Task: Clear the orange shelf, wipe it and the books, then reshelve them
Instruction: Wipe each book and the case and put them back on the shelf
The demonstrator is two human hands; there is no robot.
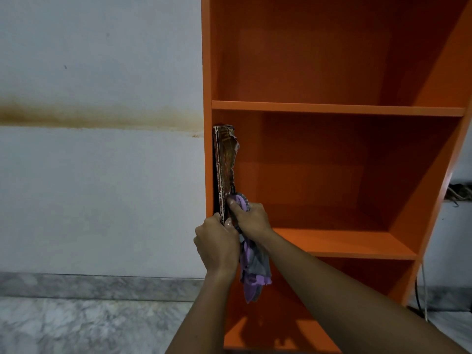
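The orange shelf (332,108) fills the right half of the frame, its upper and middle compartments bare apart from one thing. A stained white wall (102,175) takes the left half, with marble floor (76,328) along the bottom.

A worn book (224,162) stands upright in the middle compartment, hard against the left side panel. A purple and grey cloth (252,272) hangs below it at centre frame.

The left hand (217,244) has its grip closed on the book's lower spine edge. The right hand (251,218) has its grip bunched round the cloth, thumb pressing it to the book's cover.

With the boards bare, this looks like reshelving, the first book being seated. Next, both hands likely need to let the book go without it tipping right, as nothing props it there.
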